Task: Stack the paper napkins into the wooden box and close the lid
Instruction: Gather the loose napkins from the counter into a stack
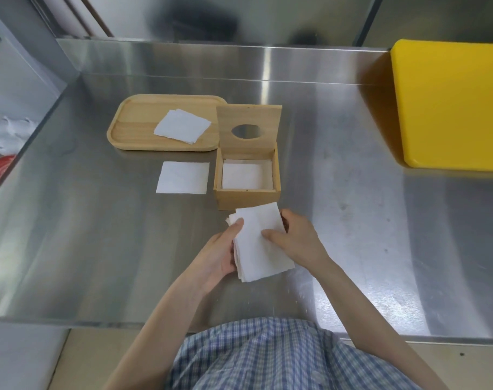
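A small wooden box [246, 198] stands mid-table with its lid [249, 115] raised upright; the lid has an oval hole. White napkins lie inside the box [246, 177]. Just in front of the box I hold a stack of white paper napkins [260, 250] with both hands: my left hand [221, 256] grips its left edge, my right hand [298, 239] presses on its right side. Another napkin [183, 178] lies flat on the table left of the box. A few more napkins [182, 125] rest on a wooden tray [132, 128] behind it.
The steel table [366, 220] has a raised back wall. A yellow cutting board [450, 105] lies at the far right. At the left edge, beyond the table, are white and red items [0, 167]. My checked shirt [267, 358] fills the bottom.
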The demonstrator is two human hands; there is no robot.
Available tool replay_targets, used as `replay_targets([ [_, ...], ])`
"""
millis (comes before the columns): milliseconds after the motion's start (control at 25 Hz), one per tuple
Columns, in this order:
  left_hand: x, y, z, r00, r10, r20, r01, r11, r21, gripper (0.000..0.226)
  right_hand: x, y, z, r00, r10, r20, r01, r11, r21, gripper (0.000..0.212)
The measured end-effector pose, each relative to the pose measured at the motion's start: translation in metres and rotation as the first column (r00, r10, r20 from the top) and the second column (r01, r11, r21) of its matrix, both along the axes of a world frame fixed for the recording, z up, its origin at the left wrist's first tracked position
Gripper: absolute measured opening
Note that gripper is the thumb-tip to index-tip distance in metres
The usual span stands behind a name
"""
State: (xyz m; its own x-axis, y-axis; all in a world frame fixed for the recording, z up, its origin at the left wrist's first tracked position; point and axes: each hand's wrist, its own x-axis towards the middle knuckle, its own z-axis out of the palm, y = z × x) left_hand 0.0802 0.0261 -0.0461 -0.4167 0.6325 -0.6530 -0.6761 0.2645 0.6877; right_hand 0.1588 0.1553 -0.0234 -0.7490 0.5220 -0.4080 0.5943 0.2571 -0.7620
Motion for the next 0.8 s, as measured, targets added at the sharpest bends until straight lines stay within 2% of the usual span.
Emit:
replay_targets([
  [160,-0.004,-0.019,0.003,0.996,0.012,-0.09,-0.015,0.999,-0.031,0.03,-0.01,-0.017,0.007,0.999,0.041,0.004,-0.041,0.999,0.034,0.034],
  [320,-0.011,-0.035,0.003,0.994,0.054,-0.098,-0.06,0.997,-0.056,0.017,-0.019,-0.031,0.007,0.995,0.095,0.034,-0.097,0.992,0.077,0.034],
  [600,-0.048,-0.078,0.006,0.988,0.115,-0.1,-0.118,0.993,-0.028,0.02,-0.052,-0.054,0.003,0.998,0.053,-0.045,-0.054,0.998,-0.028,0.022],
  [800,-0.085,-0.105,0.004,0.985,0.127,-0.112,-0.132,0.991,-0.034,0.025,-0.096,-0.068,0.006,0.997,0.063,-0.054,-0.06,0.996,0.066,0.022],
])
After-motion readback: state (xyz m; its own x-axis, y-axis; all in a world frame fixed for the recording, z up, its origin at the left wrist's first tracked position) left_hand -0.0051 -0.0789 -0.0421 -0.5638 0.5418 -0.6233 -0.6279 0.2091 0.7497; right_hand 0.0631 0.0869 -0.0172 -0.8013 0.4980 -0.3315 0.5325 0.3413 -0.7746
